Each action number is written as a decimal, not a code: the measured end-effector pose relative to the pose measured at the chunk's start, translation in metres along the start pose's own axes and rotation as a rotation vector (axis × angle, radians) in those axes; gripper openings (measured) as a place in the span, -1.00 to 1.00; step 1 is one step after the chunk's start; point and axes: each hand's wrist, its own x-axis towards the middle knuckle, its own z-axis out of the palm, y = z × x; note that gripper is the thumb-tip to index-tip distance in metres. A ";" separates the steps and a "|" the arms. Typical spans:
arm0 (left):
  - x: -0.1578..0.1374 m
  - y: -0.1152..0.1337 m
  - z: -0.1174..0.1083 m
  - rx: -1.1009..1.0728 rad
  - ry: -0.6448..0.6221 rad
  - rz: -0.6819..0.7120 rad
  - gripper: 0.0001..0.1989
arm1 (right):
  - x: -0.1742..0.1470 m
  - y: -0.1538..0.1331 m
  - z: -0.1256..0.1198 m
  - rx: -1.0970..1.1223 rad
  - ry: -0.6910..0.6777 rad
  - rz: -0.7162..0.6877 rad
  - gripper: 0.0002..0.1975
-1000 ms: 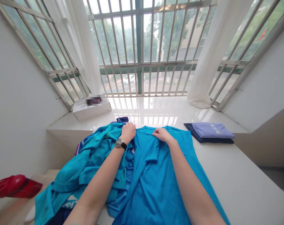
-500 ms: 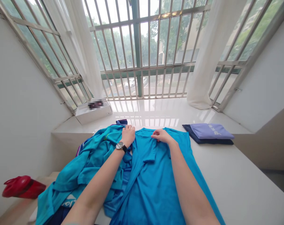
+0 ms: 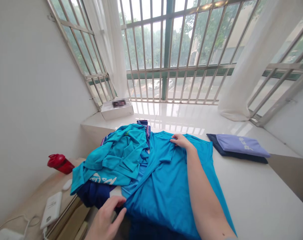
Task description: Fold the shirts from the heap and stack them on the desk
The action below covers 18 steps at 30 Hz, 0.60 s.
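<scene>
A blue T-shirt lies spread on the white surface, its left side folded inward and a sleeve turned over its upper part. Near the collar, my right hand pinches the folded fabric between thumb and fingers. Low in the view, my left hand is beside the shirt's lower left edge, thumb and fingers apart; nothing shows between them. Left of the shirt, a heap of rumpled clothes includes a teal garment with white lettering and a dark navy garment beneath it.
Folded lavender and navy garments are stacked on the right. A white box stands by the barred window. At left are a red bottle, a white power bank with a cable and a small white object.
My left hand has left the shirt's upper left side and come down toward its lower left edge. My right hand stays pinched near the collar. The view has turned left.
</scene>
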 end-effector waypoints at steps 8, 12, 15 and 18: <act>-0.023 -0.044 0.041 -0.128 0.141 -0.187 -0.47 | -0.004 -0.010 0.013 0.022 -0.011 0.035 -0.73; -0.015 -0.036 0.043 -0.225 -0.123 -0.085 -0.81 | -0.004 -0.010 0.013 0.026 -0.023 0.025 -0.76; -0.019 -0.030 0.034 -0.220 -0.137 -0.058 -0.84 | -0.002 -0.009 0.011 0.024 -0.026 0.018 -0.78; -0.035 -0.031 0.013 -0.120 -0.014 -0.074 -0.74 | 0.001 -0.009 0.011 0.011 -0.023 0.020 -0.79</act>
